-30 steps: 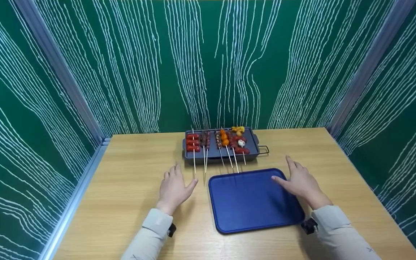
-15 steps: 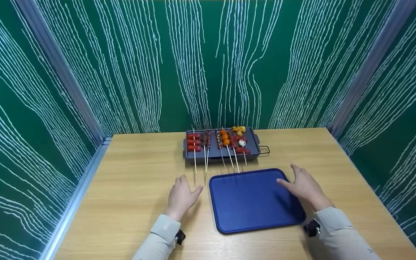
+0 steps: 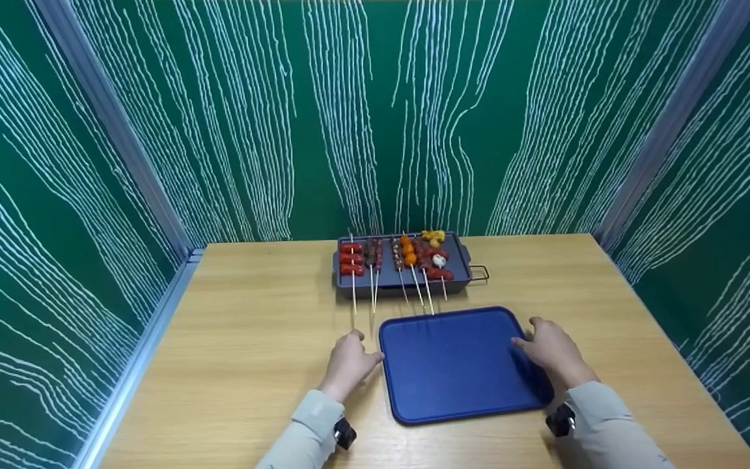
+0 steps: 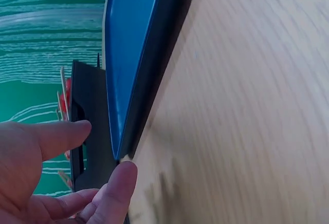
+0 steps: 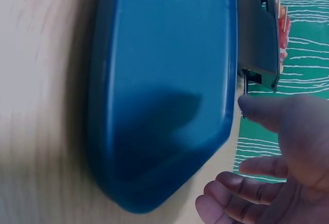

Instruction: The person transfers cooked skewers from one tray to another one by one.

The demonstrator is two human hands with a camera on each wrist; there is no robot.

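One blue tray (image 3: 459, 368) between left hand (image 3: 349, 365) and right hand (image 3: 556, 352), both spread nearby.

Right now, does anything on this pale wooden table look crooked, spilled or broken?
Nothing looks spilled or broken, but the blue rectangular tray sits slightly askew on the table: in the head view its near and far edges slant up to the right, while the table's far edge runs nearly level.
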